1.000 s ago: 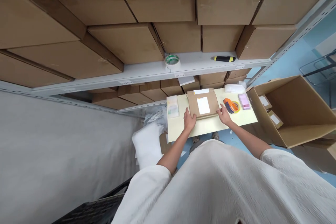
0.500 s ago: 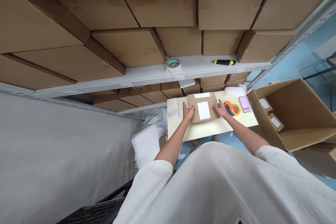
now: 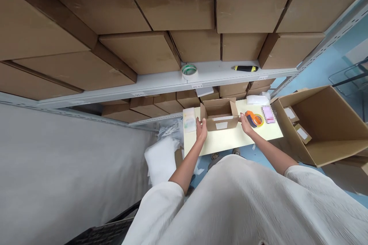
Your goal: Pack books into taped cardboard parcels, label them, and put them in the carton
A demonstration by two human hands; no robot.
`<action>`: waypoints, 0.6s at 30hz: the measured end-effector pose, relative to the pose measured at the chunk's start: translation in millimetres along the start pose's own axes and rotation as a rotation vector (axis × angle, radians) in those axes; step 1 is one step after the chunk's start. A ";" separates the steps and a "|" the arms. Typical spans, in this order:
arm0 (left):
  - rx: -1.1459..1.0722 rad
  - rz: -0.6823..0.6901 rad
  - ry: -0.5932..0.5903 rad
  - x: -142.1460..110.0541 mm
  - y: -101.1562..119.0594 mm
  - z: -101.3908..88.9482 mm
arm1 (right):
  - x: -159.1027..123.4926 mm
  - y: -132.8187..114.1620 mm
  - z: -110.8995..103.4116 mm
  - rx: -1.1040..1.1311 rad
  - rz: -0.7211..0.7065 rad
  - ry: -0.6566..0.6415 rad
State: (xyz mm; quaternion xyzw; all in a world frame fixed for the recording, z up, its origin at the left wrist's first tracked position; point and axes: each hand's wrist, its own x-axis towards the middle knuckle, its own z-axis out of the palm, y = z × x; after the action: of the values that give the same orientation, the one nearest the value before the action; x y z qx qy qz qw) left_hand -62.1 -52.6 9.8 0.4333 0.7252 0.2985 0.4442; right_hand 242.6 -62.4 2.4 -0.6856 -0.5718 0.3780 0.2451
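Observation:
A small cardboard box (image 3: 220,125) stands over the pale yellow table (image 3: 212,145), its opening facing up and toward me, with flaps spread and a white label on the near side. My left hand (image 3: 201,129) grips its left end, thumb and fingers around the edge. At the other end, my right hand (image 3: 245,123) pinches the right side, fingers partly hidden. Just right of that hand lies an orange and blue tape dispenser (image 3: 253,118) with a roll of yellow tape. A flat, clear-wrapped packet (image 3: 189,119) rests left of the box.
A pink item (image 3: 268,115), blurred out, and a white wrapped bundle (image 3: 257,100) sit at the table's right. Beside it stands a large open carton (image 3: 330,122) with small labelled boxes. A shelf (image 3: 212,69) ahead carries a tape roll (image 3: 189,71), a utility knife (image 3: 245,68) and stacked cartons.
The box lay with its labelled face up between my hands; now it is tipped with its opening up and the label facing me. My hands have shifted to its ends.

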 end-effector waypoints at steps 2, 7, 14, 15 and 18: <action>0.029 0.045 0.043 -4.7 -0.9 -6.3 | 0.1 0.4 -6.4 0.098 0.111 0.012; 0.228 0.482 0.143 -7.7 23.4 -23.5 | 9.0 -29.3 -25.1 -0.021 -0.141 0.197; 0.493 0.678 -0.249 1.8 46.1 -18.8 | 27.2 -91.0 -7.8 -0.412 -0.688 -0.329; 0.514 0.663 -0.252 3.0 42.6 -17.4 | 27.9 -96.2 -5.2 -0.491 -0.682 -0.382; 0.596 0.575 -0.281 5.5 25.8 -17.5 | 23.4 -104.6 -6.4 -0.737 -0.592 -0.388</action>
State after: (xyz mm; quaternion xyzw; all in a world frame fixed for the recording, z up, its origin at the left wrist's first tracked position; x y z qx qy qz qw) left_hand -69.8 -37.1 36.3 0.7632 0.5619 0.1261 0.2930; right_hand 186.5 -15.5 81.0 -0.4521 -0.8719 0.1859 -0.0271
